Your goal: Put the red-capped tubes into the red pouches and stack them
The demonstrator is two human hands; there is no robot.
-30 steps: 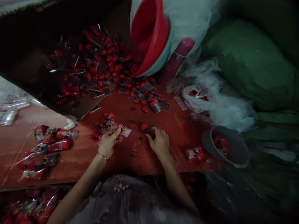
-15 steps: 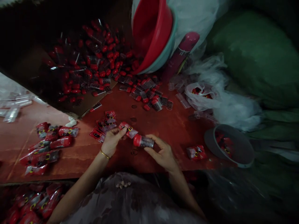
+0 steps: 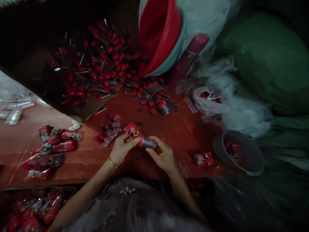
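My left hand (image 3: pixel 121 149) pinches a small red printed sleeve (image 3: pixel 132 131) over the red table (image 3: pixel 178 132). My right hand (image 3: pixel 163 156) grips a small dark bottle with a red cap (image 3: pixel 147 143), and its capped end meets the mouth of the sleeve. Both hands are close together near the table's front edge. A short stack of the same red sleeves (image 3: pixel 107 131) lies just left of my left hand.
A heap of red-capped bottles (image 3: pixel 96 64) fills a cardboard box at the back; more bottles (image 3: pixel 154 96) spill onto the table. Wrapped pieces (image 3: pixel 50 149) lie at left. A grey bowl (image 3: pixel 238 151) sits right, red basins (image 3: pixel 160 35) behind, plastic bags (image 3: pixel 227 96) beside.
My right hand lifted a bottle from the table and carried it left. My left hand raised one sleeve from the stack, and the bottle's cap has now reached the sleeve.
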